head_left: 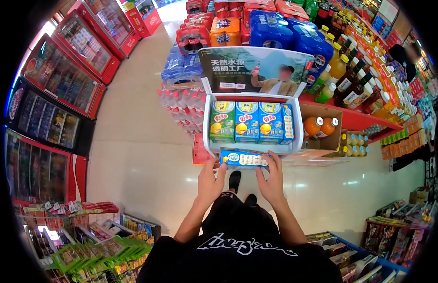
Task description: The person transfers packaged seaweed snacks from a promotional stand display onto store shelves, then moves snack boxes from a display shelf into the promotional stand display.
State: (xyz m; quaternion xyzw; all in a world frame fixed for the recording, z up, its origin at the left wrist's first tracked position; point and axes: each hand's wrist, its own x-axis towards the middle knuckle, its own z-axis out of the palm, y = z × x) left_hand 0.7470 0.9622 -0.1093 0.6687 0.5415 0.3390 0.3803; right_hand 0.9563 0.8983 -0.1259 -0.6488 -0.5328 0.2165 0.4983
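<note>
A blue box [244, 159] with a round white label lies sideways between my two hands, in front of a white display tray [277, 149]. My left hand [211, 180] grips its left end, and my right hand [270, 177] holds the right end, fingertips on its top edge. Inside the tray stand a green box [222, 122] at the left and blue boxes [247, 123] beside it, all upright, with yellow cartoon faces. A printed sign [256, 70] rises behind them.
Drink packs [270, 30] are stacked behind the sign. An open carton [329, 113] with orange-filled bottles sits right of the tray. Red fridges [63, 80] line the left. Racks of packets [101, 245] stand at lower left. A person [405, 59] is at upper right.
</note>
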